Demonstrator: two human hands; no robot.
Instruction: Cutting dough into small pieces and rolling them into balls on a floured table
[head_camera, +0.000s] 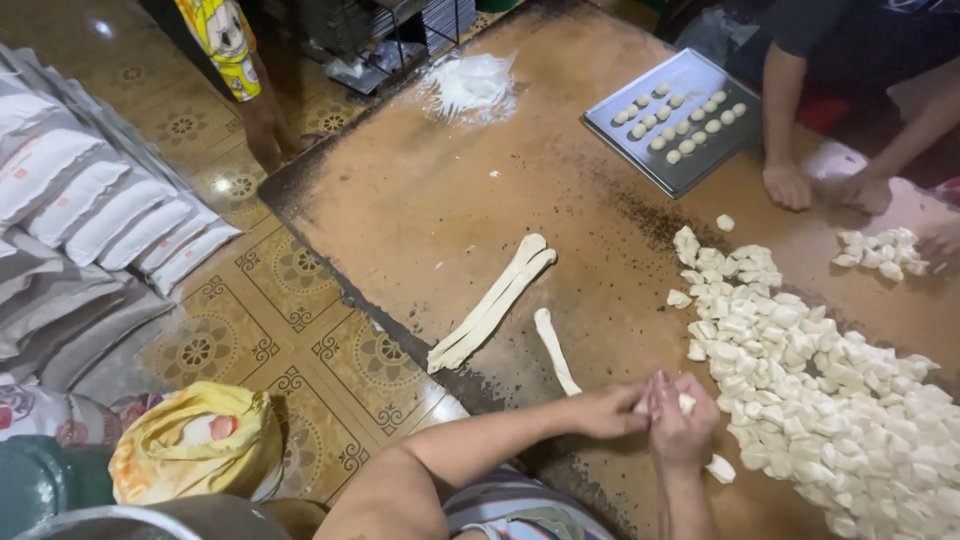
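My left hand (608, 410) and my right hand (682, 425) meet over the near edge of a brown work board (430, 200). Both pinch the near end of a short dough rope (553, 348) that trails away to the upper left. A small white bit of dough shows between my right fingers. Two longer dough ropes (492, 303) lie side by side further left on the board. A large heap of cut dough pieces (810, 380) spreads to the right of my hands, and one loose dough piece (720, 468) lies just below my right hand.
Across the board, a co-worker's hands (790, 185) press on the surface beside a metal tray (603, 128) holding several dough balls. A smaller dough pile (882, 250), a flour patch (470, 85), stacked white sacks (100, 210), a yellow bag (195, 440) and someone's legs (262, 120) are around.
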